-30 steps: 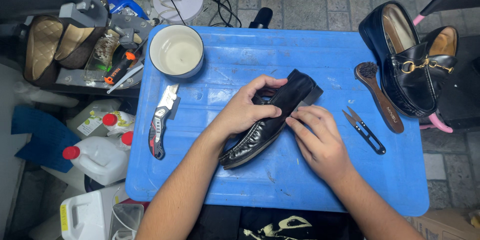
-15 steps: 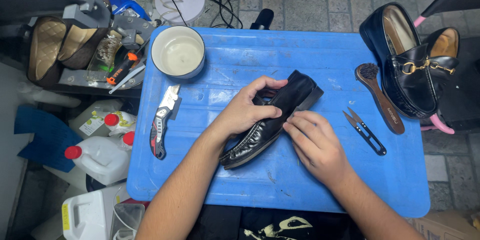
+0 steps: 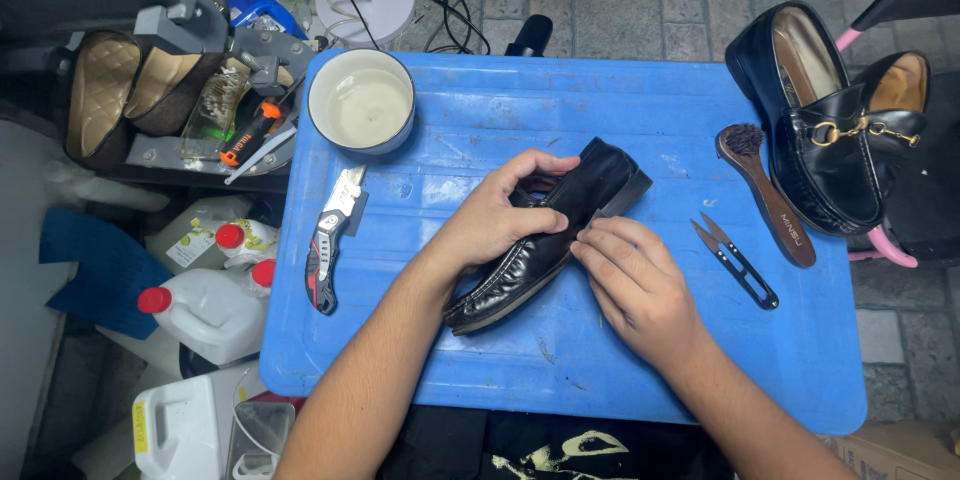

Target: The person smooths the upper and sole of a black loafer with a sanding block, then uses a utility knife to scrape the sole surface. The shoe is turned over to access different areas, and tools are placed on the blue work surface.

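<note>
Blue plastic worktable (image 3: 620, 90) over a stone-tile floor. At centre lies one glossy black leather loafer (image 3: 545, 240); the left hand (image 3: 500, 210) is closed around its upper, and the right hand (image 3: 640, 280) pinches its side near the heel. Also present: one white bowl (image 3: 361, 102), one folding utility knife (image 3: 333, 237), one wooden-handled brush (image 3: 768, 195), one black thread snips (image 3: 735, 260), two more black loafers (image 3: 835, 130) at right. Three white jugs (image 3: 205, 310) with red caps and pale labels stand at left.

Left of the blue worktop stand white plastic jugs with red caps (image 3: 205, 308), one of them (the upper) wearing a pale paper label (image 3: 190, 248). A white canister with a yellow label strip (image 3: 141, 425) sits at the bottom left corner.
</note>
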